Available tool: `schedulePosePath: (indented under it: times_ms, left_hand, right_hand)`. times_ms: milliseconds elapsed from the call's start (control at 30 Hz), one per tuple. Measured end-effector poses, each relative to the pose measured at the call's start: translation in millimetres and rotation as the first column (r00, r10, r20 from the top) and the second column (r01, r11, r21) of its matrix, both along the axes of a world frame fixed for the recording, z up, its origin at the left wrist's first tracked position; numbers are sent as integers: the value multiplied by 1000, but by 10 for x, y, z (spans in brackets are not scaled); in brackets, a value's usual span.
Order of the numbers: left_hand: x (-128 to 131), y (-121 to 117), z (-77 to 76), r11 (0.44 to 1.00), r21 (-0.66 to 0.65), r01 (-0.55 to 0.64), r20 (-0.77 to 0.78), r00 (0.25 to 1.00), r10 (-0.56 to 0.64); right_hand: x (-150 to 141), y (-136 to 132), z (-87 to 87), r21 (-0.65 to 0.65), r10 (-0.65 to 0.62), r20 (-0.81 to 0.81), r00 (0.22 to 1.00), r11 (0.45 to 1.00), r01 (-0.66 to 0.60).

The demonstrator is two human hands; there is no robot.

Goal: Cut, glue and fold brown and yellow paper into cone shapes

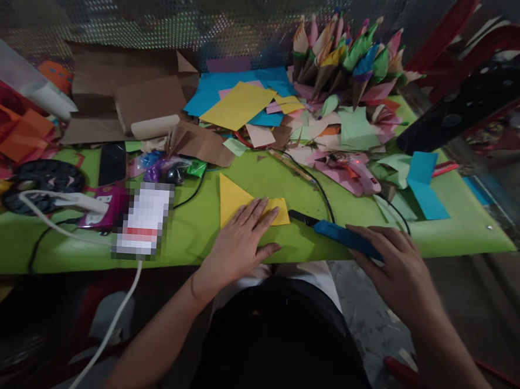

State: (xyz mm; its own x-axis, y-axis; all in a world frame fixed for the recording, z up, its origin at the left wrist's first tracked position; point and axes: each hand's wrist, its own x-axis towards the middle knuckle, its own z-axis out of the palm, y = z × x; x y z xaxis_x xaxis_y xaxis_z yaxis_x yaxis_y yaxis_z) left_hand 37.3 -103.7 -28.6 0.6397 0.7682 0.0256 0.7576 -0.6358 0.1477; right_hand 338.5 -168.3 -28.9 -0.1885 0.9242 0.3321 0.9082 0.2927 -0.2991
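A folded piece of yellow paper point(231, 201) lies on the green tabletop in front of me. My left hand point(242, 234) rests flat on it with the fingers stretched out, covering its middle. At the right, my right hand point(397, 261) is closed around the handle of a blue utility knife point(343, 233). The knife's dark blade points left, its tip close to the paper's right edge. I cannot tell whether the tip touches the paper.
Paper cones point(351, 59) stand at the back right. A pink hot glue gun point(360, 172) with a black cord lies before them. Loose sheets, including yellow paper point(239, 105), and brown cardboard point(151, 103) are behind. A phone point(144, 219) with a white cable sits left.
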Motion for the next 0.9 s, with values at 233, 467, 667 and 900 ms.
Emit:
schedulePosePath:
  times_ms: [233, 467, 667, 900]
  left_hand:
    - [6, 0, 6, 1000, -13, -8, -11, 1000, 8]
    - [9, 3, 21, 1000, -31, -5, -7, 1000, 5]
    - [2, -2, 15, 1000, -20, -1, 9, 1000, 2]
    - [4, -7, 9, 1000, -13, -5, -5, 1000, 5]
  right_hand:
    - [-30, 14, 2, -3, 11, -5, 1000, 1000, -11]
    - [-170, 10, -39, -21, 60, 1, 998, 998, -60]
    - [-213, -11, -31, -50, 77, -2, 997, 996, -77]
    - [-265, -39, -31, -39, 56, 14, 998, 998, -55]
